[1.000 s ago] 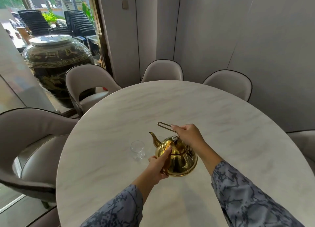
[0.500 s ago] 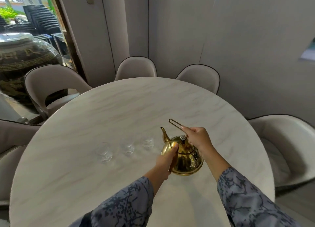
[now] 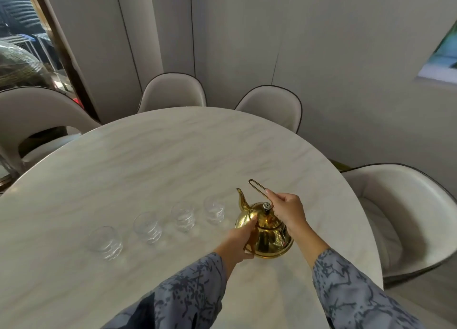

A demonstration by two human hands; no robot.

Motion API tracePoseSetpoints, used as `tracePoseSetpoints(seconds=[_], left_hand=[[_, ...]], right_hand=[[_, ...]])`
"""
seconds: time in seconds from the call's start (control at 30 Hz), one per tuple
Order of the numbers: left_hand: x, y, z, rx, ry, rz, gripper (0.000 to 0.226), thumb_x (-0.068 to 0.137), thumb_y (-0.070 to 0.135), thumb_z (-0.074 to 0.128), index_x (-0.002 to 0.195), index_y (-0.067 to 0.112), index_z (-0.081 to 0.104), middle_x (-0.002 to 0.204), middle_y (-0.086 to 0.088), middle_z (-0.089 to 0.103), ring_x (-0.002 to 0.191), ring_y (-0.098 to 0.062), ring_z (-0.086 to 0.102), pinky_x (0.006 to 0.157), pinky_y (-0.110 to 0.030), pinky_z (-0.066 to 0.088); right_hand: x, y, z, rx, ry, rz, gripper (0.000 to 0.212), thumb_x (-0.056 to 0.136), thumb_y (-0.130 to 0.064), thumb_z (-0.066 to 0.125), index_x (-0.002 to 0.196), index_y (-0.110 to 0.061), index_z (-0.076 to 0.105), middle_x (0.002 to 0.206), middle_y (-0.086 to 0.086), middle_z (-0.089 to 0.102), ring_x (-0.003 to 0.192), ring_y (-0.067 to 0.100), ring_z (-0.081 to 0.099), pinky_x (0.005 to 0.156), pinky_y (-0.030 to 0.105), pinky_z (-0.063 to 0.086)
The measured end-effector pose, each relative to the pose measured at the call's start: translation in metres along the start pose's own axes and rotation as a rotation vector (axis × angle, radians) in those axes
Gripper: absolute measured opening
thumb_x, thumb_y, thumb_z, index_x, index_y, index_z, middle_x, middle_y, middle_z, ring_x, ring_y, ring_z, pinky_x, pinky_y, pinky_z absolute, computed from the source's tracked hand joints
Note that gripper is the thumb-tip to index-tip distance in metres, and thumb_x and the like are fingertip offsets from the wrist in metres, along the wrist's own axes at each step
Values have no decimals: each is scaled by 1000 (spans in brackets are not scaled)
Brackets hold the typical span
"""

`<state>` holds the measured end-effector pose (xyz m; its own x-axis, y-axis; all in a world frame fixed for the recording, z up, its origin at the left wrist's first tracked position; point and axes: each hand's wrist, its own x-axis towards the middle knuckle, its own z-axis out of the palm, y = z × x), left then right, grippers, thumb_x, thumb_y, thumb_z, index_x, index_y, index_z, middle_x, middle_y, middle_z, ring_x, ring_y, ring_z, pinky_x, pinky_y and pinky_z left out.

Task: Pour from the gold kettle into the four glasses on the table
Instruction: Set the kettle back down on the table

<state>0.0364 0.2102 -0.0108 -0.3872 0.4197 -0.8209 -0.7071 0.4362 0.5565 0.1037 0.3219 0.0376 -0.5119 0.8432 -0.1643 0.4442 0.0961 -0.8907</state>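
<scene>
On table (image 3: 173, 155): four glasses (image 3: 184, 217), one kettle (image 3: 265, 234)

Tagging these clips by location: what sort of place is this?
Probably a private dining room: a large round marble table ringed by matching upholstered chairs, with a gold kettle and glasses set out.

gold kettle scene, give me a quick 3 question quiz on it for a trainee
1. True or false: the gold kettle is tipped over a glass and pouring.
2. Which hand holds the kettle's wire handle? A. left hand B. right hand C. neither
3. Fill in: the kettle's spout points toward the ____ of the four glasses in the row.

Key
1. False. It stands on the table, upright.
2. B. The right hand pinches the handle; the left hand rests on the kettle's body.
3. Nearest, the nearest glass, at the row's right end.
</scene>
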Motion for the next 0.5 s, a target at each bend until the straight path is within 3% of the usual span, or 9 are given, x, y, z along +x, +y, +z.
tracePoseSetpoints(seconds=[0.17,0.3,0.5], left_hand=[[27,11,14,8,-16,12,64,82,51,74,124,8,52,115,-8,58,109,-29,59,98,-47,57],[35,14,23,-1,-11,18,53,85,49,73,113,12,49,110,-6,57,104,-27,57,98,-45,56],[59,5,33,-34,-5,32,55,81,47,77,114,13,49,111,-8,60,101,-26,60,92,-44,59]], right_hand=[[35,13,-1,-16,12,1,49,89,-45,66,58,-8,54,48,1,42,51,17,41,55,31,39],[49,16,-4,-22,6,3,50,88,-46,68,57,-8,55,46,-1,42,49,16,40,55,30,38],[61,28,-7,-17,4,16,52,87,-44,69,50,-11,53,43,-2,43,49,17,42,55,31,39]])
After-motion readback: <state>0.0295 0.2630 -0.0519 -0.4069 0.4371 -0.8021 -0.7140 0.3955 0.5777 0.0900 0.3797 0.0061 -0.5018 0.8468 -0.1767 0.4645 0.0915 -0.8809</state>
